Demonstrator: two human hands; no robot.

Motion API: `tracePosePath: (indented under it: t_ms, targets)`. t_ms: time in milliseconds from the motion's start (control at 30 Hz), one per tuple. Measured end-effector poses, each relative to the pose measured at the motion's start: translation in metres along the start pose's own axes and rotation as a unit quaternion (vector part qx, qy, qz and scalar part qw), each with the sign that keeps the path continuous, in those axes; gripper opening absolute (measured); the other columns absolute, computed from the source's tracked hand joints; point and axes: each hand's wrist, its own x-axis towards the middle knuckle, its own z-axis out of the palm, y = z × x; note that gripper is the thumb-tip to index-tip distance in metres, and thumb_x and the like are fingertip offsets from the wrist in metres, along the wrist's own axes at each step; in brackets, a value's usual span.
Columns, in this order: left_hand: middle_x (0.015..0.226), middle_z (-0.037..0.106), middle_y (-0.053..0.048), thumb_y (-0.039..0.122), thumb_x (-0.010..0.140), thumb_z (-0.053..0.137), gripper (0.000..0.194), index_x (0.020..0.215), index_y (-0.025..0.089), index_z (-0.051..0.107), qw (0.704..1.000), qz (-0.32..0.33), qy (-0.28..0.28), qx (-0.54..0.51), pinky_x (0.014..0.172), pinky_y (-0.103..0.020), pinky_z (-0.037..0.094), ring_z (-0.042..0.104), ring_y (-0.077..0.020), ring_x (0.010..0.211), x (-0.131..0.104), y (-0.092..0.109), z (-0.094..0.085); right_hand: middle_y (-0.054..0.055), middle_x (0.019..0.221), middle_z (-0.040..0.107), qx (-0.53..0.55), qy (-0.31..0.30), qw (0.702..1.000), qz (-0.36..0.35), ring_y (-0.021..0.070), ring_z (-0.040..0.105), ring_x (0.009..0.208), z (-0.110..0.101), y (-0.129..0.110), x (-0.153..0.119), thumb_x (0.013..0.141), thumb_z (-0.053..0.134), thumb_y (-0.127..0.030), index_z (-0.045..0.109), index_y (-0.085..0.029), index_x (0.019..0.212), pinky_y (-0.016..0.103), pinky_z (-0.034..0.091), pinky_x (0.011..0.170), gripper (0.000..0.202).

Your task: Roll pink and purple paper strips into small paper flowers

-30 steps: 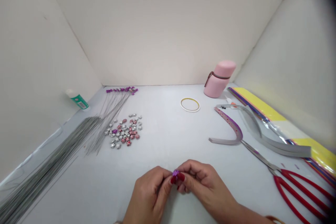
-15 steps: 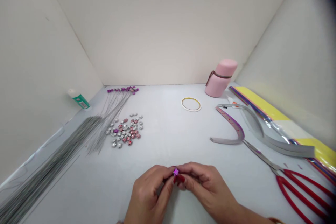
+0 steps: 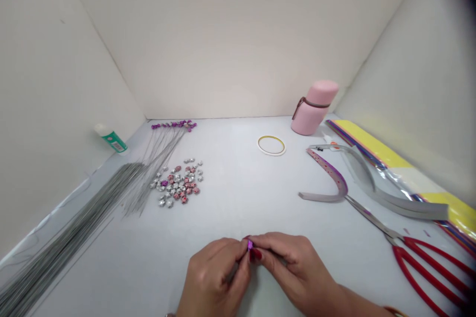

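Between my fingertips at the front middle is a small shiny purple paper star [image 3: 250, 245], partly covered by the fingers. My left hand [image 3: 217, 275] pinches it from the left with thumb and forefinger. From the right, my right hand [image 3: 293, 267] pinches the same star, its red thumbnail just below it. Both hands are close above the white table. Farther left lies a loose heap of silver, pink and purple paper stars [image 3: 178, 185]. Behind them, purple stars [image 3: 178, 125] sit on the ends of thin grey wires [image 3: 163, 151].
A thick bundle of grey wires [image 3: 74, 233] and a green-white glue bottle [image 3: 113, 140] lie left. A tape ring [image 3: 271, 154] and pink flask [image 3: 310, 114] are toward the back. Red-handled scissors [image 3: 397, 240], paper strips [image 3: 390, 203] and yellow packets [image 3: 375, 146] lie right.
The purple star has turned a little between my fingertips and now shows a narrower side. My hands have dipped slightly in view; both keep their pinch.
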Motion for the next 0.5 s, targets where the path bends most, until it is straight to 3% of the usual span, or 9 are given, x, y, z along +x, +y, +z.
tracePosePath:
  t_ms: [167, 333, 500]
  targets:
    - [0.076, 0.068, -0.006, 0.008, 0.075, 0.053, 0.02, 0.092, 0.017, 0.06, 0.996, 0.058, 0.023, 0.069, 0.068, -0.023, 0.051, 0.062, -0.0144, 0.07, -0.008, -0.005, 0.004, 0.002, 0.08, 0.067, -0.023, -0.007, 1.0, -0.008, 0.0148, 0.061, 0.073, 0.001, 0.001, -0.003, 0.083, 0.044, -0.016, 0.062, -0.024, 0.099, 0.022, 0.047, 0.066, 0.025]
    - [0.065, 0.066, -0.006, 0.006, 0.075, 0.051, 0.015, 0.083, 0.013, 0.061, 0.991, 0.07, -0.014, 0.115, 0.058, -0.023, 0.051, 0.061, -0.015, 0.06, -0.004, -0.003, 0.005, 0.003, 0.081, 0.067, -0.067, -0.015, 0.998, -0.014, 0.0163, 0.062, 0.076, 0.002, 0.003, -0.001, 0.084, 0.041, -0.016, 0.061, -0.023, 0.098, 0.024, 0.049, 0.071, 0.026]
    - [0.06, 0.064, -0.006, 0.009, 0.075, 0.046, 0.018, 0.074, 0.013, 0.063, 0.996, -0.023, -0.055, 0.063, 0.053, -0.023, 0.048, 0.06, -0.0152, 0.055, 0.003, 0.004, 0.002, 0.004, 0.091, 0.069, -0.128, 0.019, 0.992, -0.013, 0.0193, 0.065, 0.081, 0.003, 0.016, -0.002, 0.081, 0.048, -0.021, 0.062, -0.026, 0.1, 0.024, 0.053, 0.07, 0.024]
